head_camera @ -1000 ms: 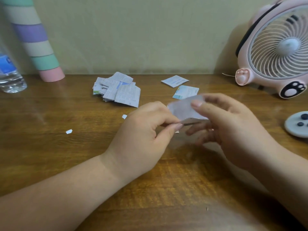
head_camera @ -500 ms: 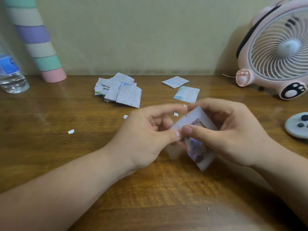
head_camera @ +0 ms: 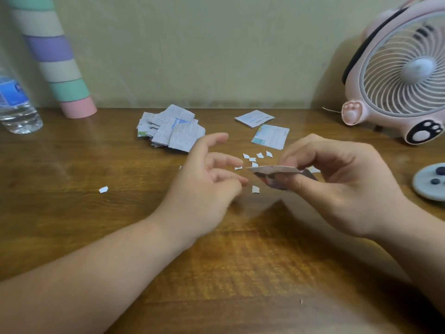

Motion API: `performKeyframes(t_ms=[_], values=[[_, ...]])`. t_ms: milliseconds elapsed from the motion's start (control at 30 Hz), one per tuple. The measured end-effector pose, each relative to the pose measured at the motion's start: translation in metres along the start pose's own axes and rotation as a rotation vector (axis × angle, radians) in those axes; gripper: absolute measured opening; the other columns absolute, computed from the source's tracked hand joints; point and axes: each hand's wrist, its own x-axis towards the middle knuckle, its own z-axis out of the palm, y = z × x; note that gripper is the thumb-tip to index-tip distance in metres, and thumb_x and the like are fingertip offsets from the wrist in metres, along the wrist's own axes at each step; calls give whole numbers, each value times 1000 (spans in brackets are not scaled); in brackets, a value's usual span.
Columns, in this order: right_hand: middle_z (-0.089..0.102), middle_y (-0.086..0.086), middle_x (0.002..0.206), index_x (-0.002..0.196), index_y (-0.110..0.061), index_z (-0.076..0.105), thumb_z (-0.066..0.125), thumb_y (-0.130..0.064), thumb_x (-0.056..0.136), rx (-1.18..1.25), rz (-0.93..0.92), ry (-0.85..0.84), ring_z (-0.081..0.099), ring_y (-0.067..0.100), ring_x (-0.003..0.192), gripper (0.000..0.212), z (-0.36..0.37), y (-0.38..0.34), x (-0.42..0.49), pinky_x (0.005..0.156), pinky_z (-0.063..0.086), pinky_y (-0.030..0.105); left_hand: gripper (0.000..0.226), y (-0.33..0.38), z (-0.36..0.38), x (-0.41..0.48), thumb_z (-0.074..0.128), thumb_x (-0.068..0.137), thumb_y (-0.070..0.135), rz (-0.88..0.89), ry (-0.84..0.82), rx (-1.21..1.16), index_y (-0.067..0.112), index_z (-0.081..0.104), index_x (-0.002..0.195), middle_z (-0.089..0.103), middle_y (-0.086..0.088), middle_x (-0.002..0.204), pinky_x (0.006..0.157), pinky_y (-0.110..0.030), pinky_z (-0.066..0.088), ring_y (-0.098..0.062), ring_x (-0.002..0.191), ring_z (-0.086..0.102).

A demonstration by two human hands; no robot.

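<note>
Paper [head_camera: 274, 169], a folded piece with a white top and a printed underside, is just right of the frame's centre in the head view. It is raised above the table [head_camera: 72, 225] and lies almost flat, seen nearly edge-on. The right hand [head_camera: 342, 189] pinches its right part, with the thumb below and curled fingers above.

The left hand [head_camera: 204, 184], left of centre, holds nothing. Its fingers are loosely spread and blurred, and their tips are just beside the paper's left edge. I cannot tell whether they touch it.

Small white scraps [head_camera: 255, 158] lie on the wood between and just above the two hands. One more scrap [head_camera: 255, 189] lies below the paper, and a lone bit [head_camera: 103, 189] sits well to the left.

Above the left hand is a pile [head_camera: 173, 133] of printed sheets. Two folded squares [head_camera: 254, 118] [head_camera: 271, 136] lie apart from it, above the paper.

A pink fan [head_camera: 397, 68] fills the upper right. A grey disc [head_camera: 428, 186] is cut by the right edge. A striped tube [head_camera: 53, 56] and a water bottle [head_camera: 14, 104] stand at the upper left.
</note>
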Motion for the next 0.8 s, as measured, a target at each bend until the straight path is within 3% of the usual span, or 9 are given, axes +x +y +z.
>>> performKeyframes(t_ms=[100,167,267,333,467,500,600,700,800], values=[[72,1,89,82,-15,74,73,-10,87,-104,-159,10,64,25,88,7,2,1,0,77,50,36,24,10,-1,4,57,94,10,-285,-18,-426,8,55,118,65,-21,84,64,-41,59,-33,70,68],[71,0,97,85,-16,77,69,-15,89,-170,-243,-59,60,23,94,9,4,0,1,83,46,30,34,12,-4,5,64,88,25,-367,-123,-478,6,55,115,66,-25,87,69,-44,59,-35,75,67],[69,0,109,88,-18,81,70,-18,89,-231,-289,-214,56,26,104,11,11,0,1,91,45,34,56,9,-4,4,73,71,7,-325,-159,-394,10,54,124,73,-17,94,76,-39,54,-27,84,68],[67,0,117,88,-18,80,71,-8,83,-244,-267,-268,54,28,114,15,12,-1,0,98,44,39,56,4,-3,3,71,77,-6,-260,-141,-338,15,55,126,72,-13,87,74,-32,51,-22,79,68],[61,-1,133,91,-20,71,53,-14,70,-26,-22,-203,50,20,132,28,2,-6,-2,106,40,33,52,-1,-3,2,72,84,-9,-122,-126,-185,19,55,124,65,-9,75,80,-32,50,-20,75,63],[61,-2,132,90,-21,69,52,-14,67,40,70,-140,55,16,128,30,0,-5,-1,99,44,30,52,0,-2,1,73,83,-8,-100,-137,-151,21,55,122,64,-9,75,82,-34,50,-20,75,62],[70,-3,108,88,-24,66,65,-16,75,148,301,25,63,10,73,16,0,-2,2,60,47,22,50,1,-1,0,77,82,-4,-61,-161,-62,24,56,118,65,-8,76,79,-37,48,-24,74,58],[69,-3,76,85,-23,64,83,-16,80,-44,330,2,57,8,60,21,5,-1,2,58,46,28,50,0,0,0,78,82,-3,-49,-165,-22,24,55,117,67,-8,75,73,-40,45,-26,72,56],[70,-4,73,90,-32,58,83,-22,80,-108,418,-29,59,13,59,28,9,-2,2,60,50,39,48,1,-1,2,79,82,-1,-48,-151,36,26,55,114,71,-6,75,72,-39,48,-26,71,59]])
